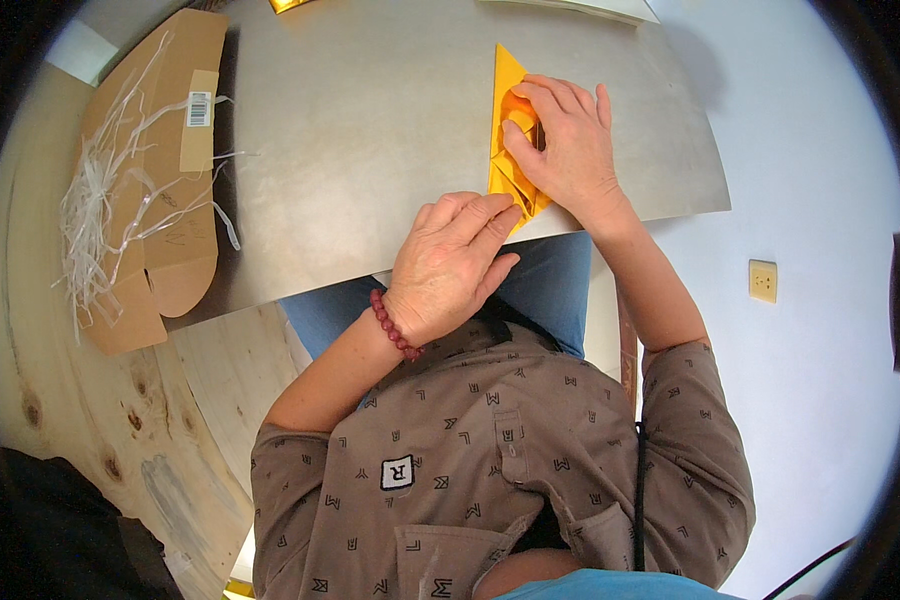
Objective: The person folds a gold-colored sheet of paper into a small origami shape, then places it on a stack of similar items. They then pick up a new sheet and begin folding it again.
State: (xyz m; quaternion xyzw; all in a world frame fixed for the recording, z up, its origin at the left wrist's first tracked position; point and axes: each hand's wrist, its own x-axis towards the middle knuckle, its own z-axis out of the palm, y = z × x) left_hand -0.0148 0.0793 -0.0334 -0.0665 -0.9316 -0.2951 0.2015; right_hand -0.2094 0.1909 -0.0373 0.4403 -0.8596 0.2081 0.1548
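Observation:
A folded piece of golden-yellow paper (504, 80) lies near the front edge of the metal-topped table, its long point facing away from me. Its middle is opened into layered folds. My right hand (573, 150) curls over its right side, thumb and fingers closed on the folds; the palm hides part of them. At the near end, the fingertips of my left hand (450, 255) pinch the paper's lower tip. A dark red bead bracelet (394, 325) circles my left wrist.
A flattened brown cardboard box (175, 150) with a tangle of clear plastic strips (100, 195) lies along the table's left side. At the far edge are a shiny gold item (288, 5) and a white flat object (580, 8). A wall with a socket (762, 281) stands right.

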